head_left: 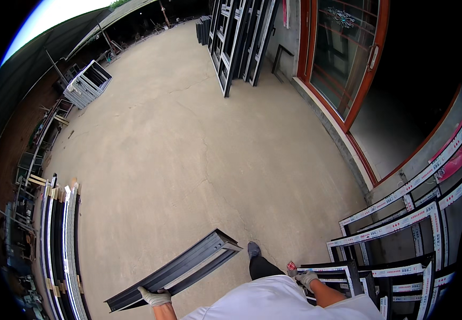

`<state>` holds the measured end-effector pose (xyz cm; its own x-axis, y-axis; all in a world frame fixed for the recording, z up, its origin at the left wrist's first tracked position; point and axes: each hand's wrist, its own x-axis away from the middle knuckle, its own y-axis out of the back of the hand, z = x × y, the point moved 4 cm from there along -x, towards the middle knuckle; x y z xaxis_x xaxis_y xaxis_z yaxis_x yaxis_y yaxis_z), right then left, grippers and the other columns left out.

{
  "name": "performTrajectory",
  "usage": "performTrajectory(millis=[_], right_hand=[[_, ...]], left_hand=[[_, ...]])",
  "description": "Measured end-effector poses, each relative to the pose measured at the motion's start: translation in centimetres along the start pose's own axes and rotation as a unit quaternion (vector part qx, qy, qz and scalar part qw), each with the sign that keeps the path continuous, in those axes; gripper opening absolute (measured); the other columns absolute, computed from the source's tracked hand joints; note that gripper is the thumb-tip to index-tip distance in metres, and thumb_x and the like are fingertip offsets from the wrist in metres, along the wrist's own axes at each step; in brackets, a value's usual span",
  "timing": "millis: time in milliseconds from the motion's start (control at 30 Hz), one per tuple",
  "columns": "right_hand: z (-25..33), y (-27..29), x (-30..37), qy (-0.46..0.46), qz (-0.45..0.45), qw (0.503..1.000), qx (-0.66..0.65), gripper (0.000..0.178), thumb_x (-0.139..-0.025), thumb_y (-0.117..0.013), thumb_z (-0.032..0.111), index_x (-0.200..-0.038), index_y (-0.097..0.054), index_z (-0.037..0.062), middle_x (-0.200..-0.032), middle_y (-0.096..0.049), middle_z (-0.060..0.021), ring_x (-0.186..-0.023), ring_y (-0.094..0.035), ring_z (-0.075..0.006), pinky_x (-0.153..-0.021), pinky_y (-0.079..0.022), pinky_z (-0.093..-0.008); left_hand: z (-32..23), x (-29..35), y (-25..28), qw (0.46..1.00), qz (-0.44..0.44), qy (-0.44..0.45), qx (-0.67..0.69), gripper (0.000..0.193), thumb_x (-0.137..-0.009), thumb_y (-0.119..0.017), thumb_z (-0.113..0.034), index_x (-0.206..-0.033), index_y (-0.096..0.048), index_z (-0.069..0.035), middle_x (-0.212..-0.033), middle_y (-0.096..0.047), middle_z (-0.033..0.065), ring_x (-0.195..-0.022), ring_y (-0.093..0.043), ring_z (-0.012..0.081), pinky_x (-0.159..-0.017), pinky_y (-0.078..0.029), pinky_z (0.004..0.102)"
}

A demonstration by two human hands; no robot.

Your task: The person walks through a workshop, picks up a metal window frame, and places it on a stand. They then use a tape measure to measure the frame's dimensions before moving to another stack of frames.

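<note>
My left hand, in a pale work glove, is closed round the near edge of a narrow dark grey metal frame. The frame is held at a slant, its far end up and to the right, above the concrete floor. My right hand, gloved as well, is at the left end of a dark frame among the frames at lower right. Its fingers look curled, but what they grip is unclear. Just beyond the fingertips shows a small red and white thing, too small to name.
Frames with white printed film lean at the right. Beyond them stands a red-brown sliding door by a dark doorway. Tall dark frames lean at the back. Long profiles lie at the left; a pale frame stack stands farther off.
</note>
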<state>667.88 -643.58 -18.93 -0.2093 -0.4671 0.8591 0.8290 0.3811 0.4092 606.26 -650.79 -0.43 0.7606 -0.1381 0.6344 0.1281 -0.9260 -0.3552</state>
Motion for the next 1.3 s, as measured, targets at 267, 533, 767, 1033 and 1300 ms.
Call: performTrajectory(millis=[267, 533, 767, 1033, 1300], right_hand=[[30.5, 5.8, -10.3, 0.093, 0.011, 0.988, 0.126, 0.038, -0.071, -0.073, 0.027, -0.097, -0.065, 0.0005, -0.076, -0.067, -0.0099, -0.062, -0.064, -0.0194, -0.054, -0.052, -0.0336], [62.0, 2.4, -17.2, 0.198, 0.011, 0.978, 0.069, 0.042, -0.069, -0.073, 0.033, -0.098, -0.067, 0.0030, -0.078, -0.069, -0.0104, -0.065, -0.065, -0.0185, -0.058, -0.053, -0.0328], [74.3, -1.4, -24.3, 0.160, 0.007, 0.980, 0.119, 0.039, -0.073, -0.076, 0.027, -0.098, -0.065, -0.0005, -0.075, -0.068, -0.0096, -0.060, -0.065, -0.0173, -0.052, -0.054, -0.0325], [94.0, -0.9, -30.8, 0.054, 0.031, 0.996, 0.071, 0.033, -0.073, -0.074, 0.023, -0.095, -0.062, 0.0015, -0.073, -0.066, -0.0082, -0.057, -0.063, -0.0182, -0.050, -0.053, -0.0349], [125.4, -0.8, -43.9, 0.120, 0.018, 0.972, 0.203, 0.033, -0.071, -0.075, 0.027, -0.093, -0.066, 0.0039, -0.075, -0.068, -0.0090, -0.060, -0.063, -0.0182, -0.051, -0.051, -0.0341]], left_hand=[[4.3, -5.5, -3.5, 0.974, -0.219, 0.026, 0.055, 0.061, -0.071, -0.064, -0.073, -0.108, -0.062, -0.025, -0.116, -0.062, -0.0055, -0.083, -0.056, 0.0074, -0.048, -0.039, 0.0182], [6.4, -14.6, -20.2, 0.942, -0.286, 0.016, 0.177, 0.055, -0.070, -0.068, -0.068, -0.101, -0.062, -0.023, -0.104, -0.067, -0.0071, -0.075, -0.057, 0.0058, -0.048, -0.036, 0.0185], [6.6, -26.8, -38.6, 0.929, -0.289, 0.029, 0.230, 0.055, -0.070, -0.069, -0.068, -0.100, -0.063, -0.023, -0.104, -0.067, -0.0069, -0.075, -0.057, 0.0058, -0.047, -0.037, 0.0184], [4.7, -37.8, -58.3, 0.924, -0.279, 0.011, 0.260, 0.055, -0.069, -0.070, -0.067, -0.100, -0.063, -0.023, -0.103, -0.067, -0.0067, -0.075, -0.057, 0.0058, -0.047, -0.037, 0.0183], [6.8, -50.4, -76.9, 0.912, -0.281, -0.031, 0.297, 0.055, -0.068, -0.071, -0.066, -0.100, -0.063, -0.022, -0.103, -0.067, -0.0065, -0.075, -0.057, 0.0057, -0.046, -0.037, 0.0182]])
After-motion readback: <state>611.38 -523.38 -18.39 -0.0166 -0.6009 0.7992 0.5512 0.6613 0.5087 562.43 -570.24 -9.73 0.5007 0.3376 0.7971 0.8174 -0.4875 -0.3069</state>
